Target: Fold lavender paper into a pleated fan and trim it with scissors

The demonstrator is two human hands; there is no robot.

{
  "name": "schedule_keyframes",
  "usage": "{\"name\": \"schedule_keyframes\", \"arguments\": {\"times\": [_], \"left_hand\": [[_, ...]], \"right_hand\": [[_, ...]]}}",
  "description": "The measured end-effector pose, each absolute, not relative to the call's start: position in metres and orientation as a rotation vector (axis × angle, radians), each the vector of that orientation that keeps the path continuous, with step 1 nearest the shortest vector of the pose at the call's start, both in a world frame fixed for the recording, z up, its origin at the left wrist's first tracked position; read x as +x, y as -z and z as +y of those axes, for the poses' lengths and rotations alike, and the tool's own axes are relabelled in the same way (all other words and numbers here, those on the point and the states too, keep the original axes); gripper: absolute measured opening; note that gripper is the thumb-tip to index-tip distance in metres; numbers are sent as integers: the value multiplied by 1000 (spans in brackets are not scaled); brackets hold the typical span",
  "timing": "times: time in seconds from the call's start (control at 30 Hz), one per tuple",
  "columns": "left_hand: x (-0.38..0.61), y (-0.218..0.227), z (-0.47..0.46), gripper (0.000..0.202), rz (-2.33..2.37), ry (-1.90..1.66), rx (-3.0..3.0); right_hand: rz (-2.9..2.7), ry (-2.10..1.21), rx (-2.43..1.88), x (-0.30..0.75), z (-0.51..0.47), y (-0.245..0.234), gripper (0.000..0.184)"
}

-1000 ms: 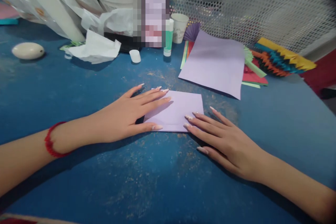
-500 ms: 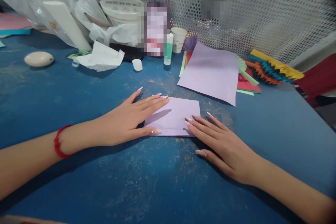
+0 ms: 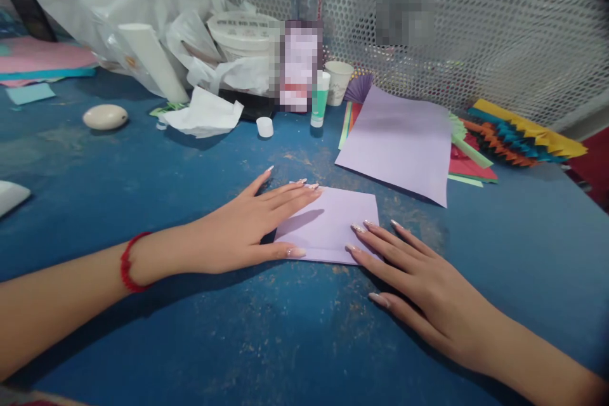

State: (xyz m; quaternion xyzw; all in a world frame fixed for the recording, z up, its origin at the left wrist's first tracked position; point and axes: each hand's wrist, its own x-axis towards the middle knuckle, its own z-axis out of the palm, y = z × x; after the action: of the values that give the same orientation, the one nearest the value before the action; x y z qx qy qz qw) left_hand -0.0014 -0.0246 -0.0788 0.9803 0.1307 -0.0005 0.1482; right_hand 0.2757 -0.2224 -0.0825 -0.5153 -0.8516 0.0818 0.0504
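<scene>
A folded sheet of light purple paper (image 3: 333, 222) lies flat on the blue table (image 3: 266, 330), a narrow fold running along its near edge. My left hand (image 3: 242, 225) rests across its left part, fingers spread, thumb at the near edge. On its right side lie the fingertips of my right hand (image 3: 419, 279); the fingers are stretched out and the thumb is on the table side. Both hands press from above and grip nothing. The paper's left end is partly hidden under my left hand.
Behind the folded sheet lies a larger purple sheet (image 3: 394, 139) over coloured papers. A glue stick (image 3: 320, 101), its white cap (image 3: 264, 127), a paper cup (image 3: 339, 81) and crumpled tissue (image 3: 204, 115) stand or lie farther back. Pleated paper (image 3: 528, 133) sits at right, an oval cream object (image 3: 105, 117) at left.
The whole view has shifted, so everything appears farther right and slightly lower. My right fingers lie a little more spread; both hands stay on the folded paper.
</scene>
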Motion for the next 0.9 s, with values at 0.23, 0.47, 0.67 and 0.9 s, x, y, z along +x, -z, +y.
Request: {"name": "schedule_keyframes", "arguments": {"times": [0.23, 0.47, 0.67, 0.9], "left_hand": [[-2, 76, -20, 72, 313, 41, 2786], [-2, 78, -20, 70, 321, 32, 2792], [-2, 80, -18, 69, 337, 69, 2773], [-1, 73, -23, 52, 433, -198, 2661]], "right_hand": [[-2602, -177, -1517, 274, -220, 79, 54], [-2585, -176, -1479, 275, -221, 79, 53], [-2570, -56, -1451, 274, -224, 82, 51], [-2251, 37, -1457, 271, -229, 79, 51]]}}
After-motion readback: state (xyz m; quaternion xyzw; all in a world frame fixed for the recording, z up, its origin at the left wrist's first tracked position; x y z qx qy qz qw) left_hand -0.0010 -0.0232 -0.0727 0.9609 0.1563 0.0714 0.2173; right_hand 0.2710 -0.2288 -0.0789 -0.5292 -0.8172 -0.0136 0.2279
